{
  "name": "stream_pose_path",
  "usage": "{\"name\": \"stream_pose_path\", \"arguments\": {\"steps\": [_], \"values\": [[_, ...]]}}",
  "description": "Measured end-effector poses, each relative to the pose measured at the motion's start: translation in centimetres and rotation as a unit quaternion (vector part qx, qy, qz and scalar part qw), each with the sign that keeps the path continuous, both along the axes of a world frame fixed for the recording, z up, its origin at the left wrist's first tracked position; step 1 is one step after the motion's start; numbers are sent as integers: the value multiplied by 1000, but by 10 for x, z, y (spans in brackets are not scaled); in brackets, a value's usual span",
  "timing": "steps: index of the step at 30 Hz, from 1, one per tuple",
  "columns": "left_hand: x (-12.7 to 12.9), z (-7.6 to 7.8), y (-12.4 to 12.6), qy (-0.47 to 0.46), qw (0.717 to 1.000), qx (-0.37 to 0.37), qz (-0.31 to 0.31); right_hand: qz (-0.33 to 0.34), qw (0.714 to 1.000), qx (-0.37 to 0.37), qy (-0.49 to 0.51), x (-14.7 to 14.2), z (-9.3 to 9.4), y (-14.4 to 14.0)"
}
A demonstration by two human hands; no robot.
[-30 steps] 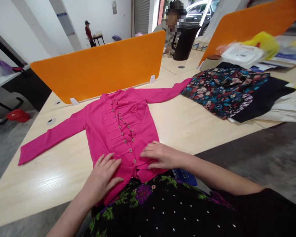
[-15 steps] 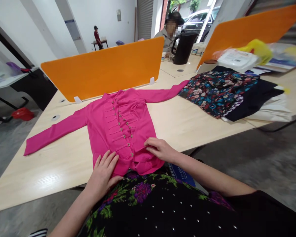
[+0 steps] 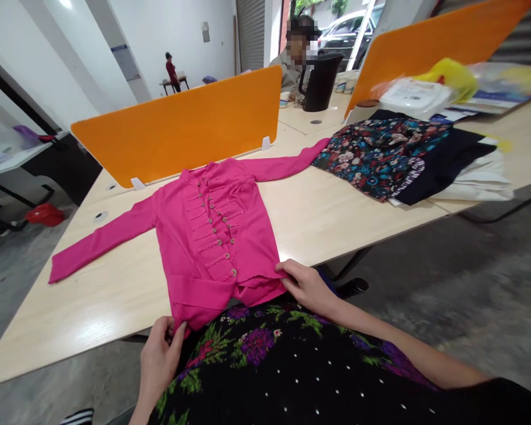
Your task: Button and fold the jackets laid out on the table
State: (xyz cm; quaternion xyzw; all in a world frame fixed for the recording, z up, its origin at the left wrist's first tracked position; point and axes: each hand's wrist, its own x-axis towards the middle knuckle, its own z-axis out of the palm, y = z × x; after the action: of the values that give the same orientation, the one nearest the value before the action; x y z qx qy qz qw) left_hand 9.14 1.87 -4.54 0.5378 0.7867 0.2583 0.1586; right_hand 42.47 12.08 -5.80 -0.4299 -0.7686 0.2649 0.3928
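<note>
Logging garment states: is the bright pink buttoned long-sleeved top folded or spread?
Spread: the bright pink buttoned long-sleeved top lies flat on the pale wooden table, sleeves outstretched, buttoned; only its hem is gripped.

Beyond the grip, across the pale wooden table (image 3: 318,218), an orange divider (image 3: 181,127) stands upright along the far edge. Up and to the right of the grip lies a pile of clothes (image 3: 398,156): a dark flowered piece on top, a black one with white lettering under it. Farther right, past that pile, a second orange divider (image 3: 429,41) slants away, with a white packet (image 3: 413,94) and a yellow bag (image 3: 449,74) beside it. Far behind, a seated person (image 3: 292,59) faces a black jug (image 3: 318,82). Far left, a red bag (image 3: 44,213) lies on the floor.
</note>
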Motion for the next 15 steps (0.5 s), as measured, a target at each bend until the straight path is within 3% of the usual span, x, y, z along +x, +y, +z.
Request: {"name": "stream_pose_path", "arguments": {"steps": [3, 7, 9, 12, 15], "values": [[1, 14, -3, -99, 988, 116, 2, -51, 990, -45, 123, 5, 12, 8], [-10, 27, -6, -124, 951, 270, 86, -97, 946, -112, 286, 10, 21, 15], [-13, 26, -5, -85, 956, 272, 73, -92, 929, -155, 323, 8, 17, 14], [-10, 22, -3, -82, 973, 212, 26, -100, 925, -186, 316, 1, 7, 10], [-5, 23, -2, -135, 969, 186, 88, -106, 898, -222, 364, -1, 1, 9]]}}
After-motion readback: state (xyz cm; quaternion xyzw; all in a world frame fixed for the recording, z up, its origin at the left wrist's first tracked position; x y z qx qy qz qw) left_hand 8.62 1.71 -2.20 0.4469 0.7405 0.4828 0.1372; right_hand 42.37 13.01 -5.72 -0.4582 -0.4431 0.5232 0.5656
